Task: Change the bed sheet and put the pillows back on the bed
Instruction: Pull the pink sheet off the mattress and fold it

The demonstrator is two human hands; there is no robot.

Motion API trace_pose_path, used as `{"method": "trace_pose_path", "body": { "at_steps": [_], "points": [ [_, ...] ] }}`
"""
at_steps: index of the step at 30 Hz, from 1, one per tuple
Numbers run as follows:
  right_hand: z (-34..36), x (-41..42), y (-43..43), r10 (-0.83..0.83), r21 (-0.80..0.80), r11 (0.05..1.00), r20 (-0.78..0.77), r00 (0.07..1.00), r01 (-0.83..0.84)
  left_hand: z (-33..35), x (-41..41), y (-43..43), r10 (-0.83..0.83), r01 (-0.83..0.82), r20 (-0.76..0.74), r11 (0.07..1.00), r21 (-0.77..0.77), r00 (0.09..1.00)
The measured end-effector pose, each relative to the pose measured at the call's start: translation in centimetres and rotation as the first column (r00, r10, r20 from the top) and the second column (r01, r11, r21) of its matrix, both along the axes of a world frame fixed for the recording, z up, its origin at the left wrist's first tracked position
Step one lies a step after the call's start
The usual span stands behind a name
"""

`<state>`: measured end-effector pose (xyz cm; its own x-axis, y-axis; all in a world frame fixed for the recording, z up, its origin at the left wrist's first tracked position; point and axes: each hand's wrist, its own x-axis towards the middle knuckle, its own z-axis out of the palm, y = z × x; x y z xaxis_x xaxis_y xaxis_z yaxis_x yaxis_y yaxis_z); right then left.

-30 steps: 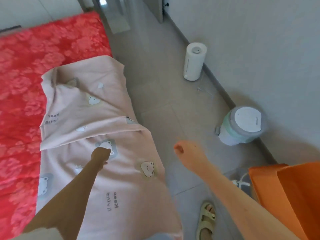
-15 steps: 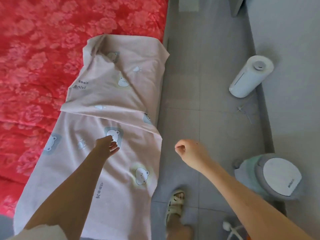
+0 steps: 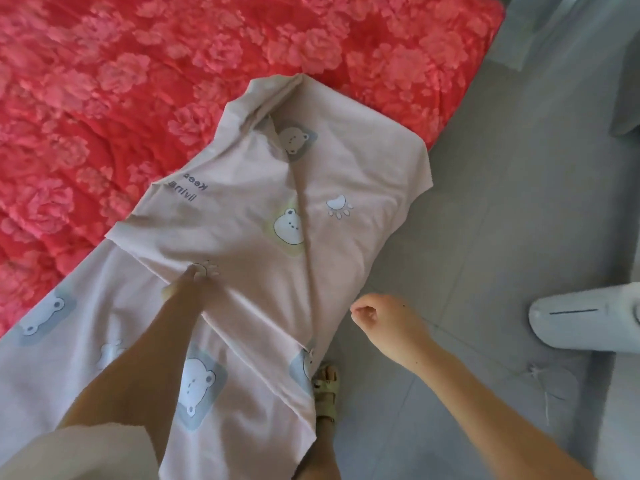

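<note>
I see the bed [image 3: 173, 81] with its red flowered cover; it fills the area beyond the left hand [image 3: 194, 284] and to the left of it. The pink sheet [image 3: 346, 174] with bear prints lies across the near edge of this bed in folded layers. It passes under the left forearm and goes on past the fingertips, and its right border hangs down the side of the bed, just left of the right hand [image 3: 381, 317]. The grey tiled floor [image 3: 485, 220] is under the right hand and to the right of it. A white cylinder appliance [image 3: 581, 318] stands on the floor, well to the right of the right hand. The left hand rests on the sheet, with the fingertips at the edge of a fold; the picture is blurred there, so I cannot tell if it pinches the cloth or only presses it. The right hand hangs over the floor, its fingers curled into a fist, and I see nothing inside it. A foot in a pale sandal [image 3: 325, 386] stands below the right hand, just beside the hanging sheet
</note>
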<state>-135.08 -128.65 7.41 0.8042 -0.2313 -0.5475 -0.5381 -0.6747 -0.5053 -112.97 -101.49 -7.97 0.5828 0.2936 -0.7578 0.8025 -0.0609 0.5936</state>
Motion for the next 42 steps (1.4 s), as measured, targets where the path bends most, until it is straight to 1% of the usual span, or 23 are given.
{"method": "trace_pose_path", "body": {
  "at_steps": [1, 2, 3, 4, 5, 6, 7, 8, 10, 12, 13, 14, 15, 17, 23, 27, 29, 33, 35, 36, 38, 39, 42],
  "points": [
    [-0.3, 1.4, -0.7, -0.002, 0.032, 0.999, 0.015, 1.000, 0.001, 0.5, 0.5, -0.8, 0.109, -0.105, 0.054, 0.992, -0.067, 0.993],
    [-0.5, 2.6, -1.6, -0.028, 0.075, 0.997, 0.034, 0.999, 0.025, 2.7, 0.0, -2.6, 0.157, -0.157, 0.156, 0.987, -0.014, 0.975],
    [-0.6, 3.6, -2.6, -0.076, 0.130, 0.989, 0.049, 0.996, 0.069, 5.5, -0.6, -4.2, 0.227, -0.226, 0.275, 0.973, -0.034, 0.934],
    [-0.6, 4.5, -3.9, -0.137, 0.184, 0.975, 0.060, 0.989, 0.124, 8.4, -1.2, -6.1, 0.128, -0.167, 0.396, 0.984, 0.066, 0.909],
    [-0.4, 5.2, -5.4, -0.193, 0.226, 0.958, 0.064, 0.979, 0.174, 11.2, -2.4, -8.8, -0.052, -0.012, 0.504, 0.992, 0.124, 0.862],
    [-0.3, 5.7, -7.0, -0.251, 0.270, 0.936, 0.058, 0.966, 0.226, 12.9, -3.6, -10.8, -0.264, 0.159, 0.593, 0.961, 0.224, 0.760],
    [-0.2, 6.1, -8.8, -0.317, 0.319, 0.903, 0.040, 0.947, 0.289, 14.2, -4.9, -13.6, -0.468, 0.336, 0.632, 0.883, 0.326, 0.617],
    [-0.3, 6.4, -10.8, -0.399, 0.365, 0.855, 0.006, 0.917, 0.370, 15.5, -6.1, -16.8, -0.619, 0.474, 0.606, 0.781, 0.407, 0.500],
    [-0.8, 6.8, -15.1, -0.573, 0.402, 0.735, -0.062, 0.817, 0.546, 15.8, -8.5, -22.8, -0.860, 0.673, 0.460, 0.475, 0.566, 0.220],
    [-1.7, 6.8, -19.7, -0.689, 0.357, 0.648, -0.102, 0.717, 0.673, 13.5, -9.8, -27.6, -0.917, 0.706, 0.344, 0.108, 0.700, -0.201],
    [-2.2, 6.8, -22.1, -0.715, 0.322, 0.631, -0.112, 0.690, 0.706, 12.1, -9.8, -29.5, -0.897, 0.660, 0.188, -0.140, 0.738, -0.400],
    [-2.6, 6.8, -24.4, -0.718, 0.284, 0.637, -0.119, 0.686, 0.716, 10.7, -9.5, -31.2, -0.870, 0.587, 0.018, -0.318, 0.744, -0.493],
    [-3.0, 6.9, -26.5, -0.695, 0.254, 0.668, -0.122, 0.708, 0.700, 10.2, -8.7, -32.8, -0.851, 0.582, -0.091, -0.428, 0.691, -0.518],
    [-3.6, 7.7, -30.0, -0.626, 0.208, 0.747, -0.100, 0.773, 0.632, 9.7, -6.7, -35.4, -0.885, 0.666, -0.158, -0.438, 0.604, -0.438],
    [-5.2, 12.7, -36.2, -0.400, 0.153, 0.903, -0.039, 0.916, 0.401, 10.9, 4.0, -37.9, -0.977, 0.700, -0.213, -0.142, 0.700, 0.014],
    [-7.0, 17.0, -36.4, -0.207, 0.089, 0.974, -0.025, 0.978, 0.208, 11.8, 11.4, -38.1, -0.962, 0.598, -0.241, -0.117, 0.793, 0.131],
    [-8.1, 19.0, -36.0, -0.159, 0.117, 0.980, -0.046, 0.986, 0.163, 12.2, 15.1, -38.6, -0.956, 0.543, -0.264, -0.156, 0.825, 0.127],
    [-10.8, 22.5, -35.6, -0.037, 0.141, 0.989, -0.125, 0.991, 0.055, 12.4, 22.4, -40.4, -0.882, 0.423, -0.471, -0.432, 0.797, -0.012],
    [-12.5, 23.8, -35.4, -0.027, 0.158, 0.986, -0.149, 0.989, 0.051, 12.0, 26.3, -41.1, -0.843, 0.375, -0.533, -0.517, 0.769, -0.070],
    [-13.3, 24.5, -35.3, -0.049, 0.184, 0.980, -0.163, 0.985, 0.079, 11.6, 28.3, -41.2, -0.817, 0.357, -0.572, -0.556, 0.750, -0.072],
    [-14.9, 25.3, -35.1, -0.148, 0.266, 0.944, -0.183, 0.972, 0.194, 10.8, 31.6, -41.7, -0.778, 0.359, -0.628, -0.581, 0.730, 0.017],
    [-15.6, 25.6, -35.1, -0.201, 0.291, 0.924, -0.182, 0.962, 0.248, 10.5, 33.1, -42.0, -0.778, 0.385, -0.616, -0.534, 0.753, 0.125],
    [-17.3, 26.1, -35.5, -0.154, 0.306, 0.929, -0.196, 0.968, 0.210, 9.1, 37.2, -42.6, -0.751, 0.489, -0.446, -0.188, 0.852, 0.487]
  ]
}}
